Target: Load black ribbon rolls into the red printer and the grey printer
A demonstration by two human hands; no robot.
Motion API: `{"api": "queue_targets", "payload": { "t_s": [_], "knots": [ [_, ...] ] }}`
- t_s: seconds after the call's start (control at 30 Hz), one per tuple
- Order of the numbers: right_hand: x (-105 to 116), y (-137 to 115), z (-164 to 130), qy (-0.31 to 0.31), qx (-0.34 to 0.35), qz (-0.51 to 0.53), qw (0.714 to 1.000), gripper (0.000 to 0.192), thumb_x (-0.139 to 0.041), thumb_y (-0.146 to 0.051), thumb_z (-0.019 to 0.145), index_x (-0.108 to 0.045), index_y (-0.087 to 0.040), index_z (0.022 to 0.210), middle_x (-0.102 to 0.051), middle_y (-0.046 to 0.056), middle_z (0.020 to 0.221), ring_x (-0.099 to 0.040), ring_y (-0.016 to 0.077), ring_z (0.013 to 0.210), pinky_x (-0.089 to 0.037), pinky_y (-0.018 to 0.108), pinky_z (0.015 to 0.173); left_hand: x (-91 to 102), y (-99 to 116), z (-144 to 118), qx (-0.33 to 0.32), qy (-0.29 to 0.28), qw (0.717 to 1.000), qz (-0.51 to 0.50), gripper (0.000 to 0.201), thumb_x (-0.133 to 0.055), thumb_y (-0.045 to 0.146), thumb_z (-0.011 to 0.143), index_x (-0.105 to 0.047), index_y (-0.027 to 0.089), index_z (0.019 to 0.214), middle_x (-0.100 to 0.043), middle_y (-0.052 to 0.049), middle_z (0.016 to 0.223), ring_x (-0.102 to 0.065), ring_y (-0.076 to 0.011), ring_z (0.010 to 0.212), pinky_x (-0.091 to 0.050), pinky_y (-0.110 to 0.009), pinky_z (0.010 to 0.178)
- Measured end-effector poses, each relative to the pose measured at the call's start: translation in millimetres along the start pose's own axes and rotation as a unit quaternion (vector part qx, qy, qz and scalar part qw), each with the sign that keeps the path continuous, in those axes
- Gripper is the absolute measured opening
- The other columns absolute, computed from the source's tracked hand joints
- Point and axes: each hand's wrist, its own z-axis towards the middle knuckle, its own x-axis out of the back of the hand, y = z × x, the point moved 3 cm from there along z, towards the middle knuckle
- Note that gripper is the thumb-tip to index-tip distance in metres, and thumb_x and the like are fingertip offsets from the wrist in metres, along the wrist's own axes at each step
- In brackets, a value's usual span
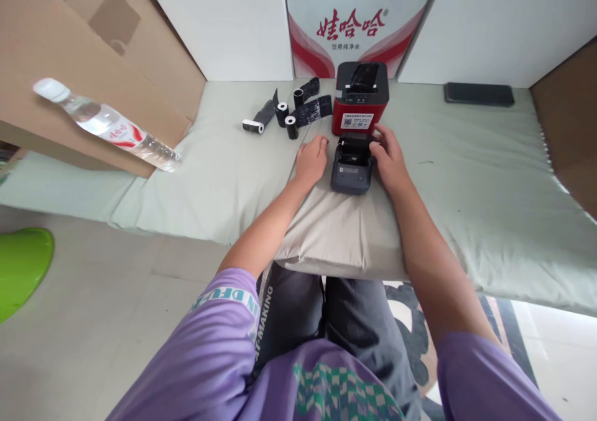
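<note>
Head view: dark grey printer, lid open, sits between left hand, resting flat and empty, and right hand touching its side, grip loose. Red printer stands just behind; black rolls lie nearby.

head camera looks down, forward, near hands.
</note>
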Motion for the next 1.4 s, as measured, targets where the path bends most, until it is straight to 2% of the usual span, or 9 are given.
{"api": "queue_targets", "payload": {
  "t_s": [0.23,0.5,0.57,0.67,0.77,0.93,1.13,1.27,1.4],
  "knots": [
    [-4,-8,3,0.04,0.0,0.001,0.999,0.083,-0.054,-0.097,0.085,-0.069,-0.027,0.128,-0.076,0.011,0.133,-0.067,0.0335,0.136,-0.051,0.056,0.126,4.1,-1,2,-0.016,0.001,1.0,0.008,0.042,-0.031,0.037,0.117,-0.067,0.022,0.102,-0.076,-0.011,0.109,-0.071,-0.0293,0.115,-0.05,-0.049,0.113],
    [-5,16,11,0.012,-0.011,0.012,1.0,0.088,-0.067,-0.092,0.079,-0.063,-0.028,0.14,-0.075,0.009,0.11,-0.074,0.0324,0.112,-0.058,0.062,0.115,7.0,-2,5,-0.015,0.045,0.998,-0.033,0.04,-0.031,0.034,0.116,-0.065,0.023,0.099,-0.075,-0.011,0.112,-0.069,-0.0277,0.116,-0.05,-0.046,0.112],
    [-5,19,11,0.011,-0.012,0.014,1.0,0.084,-0.067,-0.089,0.082,-0.062,-0.029,0.141,-0.075,0.009,0.112,-0.073,0.0319,0.113,-0.057,0.062,0.116,12.3,-4,6,-0.013,0.071,0.997,-0.031,0.032,-0.037,0.03,0.114,-0.064,0.023,0.099,-0.073,-0.011,0.112,-0.067,-0.0273,0.119,-0.049,-0.046,0.116],
    [-5,20,11,0.014,-0.017,0.017,1.0,0.082,-0.07,-0.085,0.083,-0.06,-0.03,0.143,-0.075,0.009,0.116,-0.073,0.0322,0.114,-0.057,0.061,0.116,30.2,-10,10,0.003,0.157,0.987,-0.015,0.009,-0.054,0.023,0.106,-0.062,0.024,0.109,-0.069,-0.012,0.127,-0.061,-0.0281,0.133,-0.044,-0.046,0.125],
    [-6,20,11,0.012,-0.021,0.027,0.999,0.082,-0.073,-0.083,0.081,-0.059,-0.031,0.142,-0.076,0.009,0.117,-0.074,0.0327,0.112,-0.06,0.061,0.111,50.5,-20,17,0.055,0.23,0.972,-0.004,0.033,-0.067,0.016,0.095,-0.056,0.023,0.125,-0.059,-0.018,0.147,-0.05,-0.0298,0.151,-0.035,-0.046,0.133],
    [-8,21,13,0.013,-0.018,0.035,0.999,0.079,-0.074,-0.082,0.079,-0.059,-0.032,0.139,-0.074,0.01,0.119,-0.074,0.0317,0.108,-0.061,0.061,0.109,60.5,-38,30,0.122,0.197,0.971,-0.056,0.05,-0.072,0.016,0.091,-0.051,0.023,0.136,-0.067,-0.017,0.144,-0.056,-0.0291,0.149,-0.036,-0.05,0.134],
    [-9,21,14,0.007,-0.015,0.029,0.999,0.075,-0.075,-0.076,0.082,-0.059,-0.03,0.14,-0.074,0.011,0.119,-0.074,0.0331,0.115,-0.059,0.063,0.113,59.9,-48,42,0.085,0.155,0.982,-0.065,0.034,-0.072,0.022,0.09,-0.066,0.024,0.124,-0.077,-0.011,0.134,-0.069,-0.0258,0.135,-0.047,-0.047,0.127],
    [-10,22,14,0.018,-0.019,0.034,0.999,0.076,-0.077,-0.072,0.082,-0.059,-0.029,0.142,-0.075,0.011,0.12,-0.074,0.0351,0.12,-0.057,0.067,0.116,65.4,-43,50,0.033,0.174,0.976,-0.126,0.032,-0.073,0.036,0.095,-0.071,0.022,0.124,-0.075,-0.012,0.138,-0.069,-0.0226,0.137,-0.052,-0.038,0.122],
    [-11,22,15,0.025,-0.016,0.04,0.999,0.076,-0.076,-0.073,0.081,-0.06,-0.027,0.138,-0.075,0.012,0.119,-0.074,0.0346,0.117,-0.057,0.066,0.116,68.6,-43,56,0.066,0.153,0.943,-0.289,0.047,-0.046,0.056,0.112,-0.065,0.023,0.139,-0.07,-0.013,0.147,-0.069,-0.0208,0.137,-0.059,-0.036,0.112]
  ]
}}
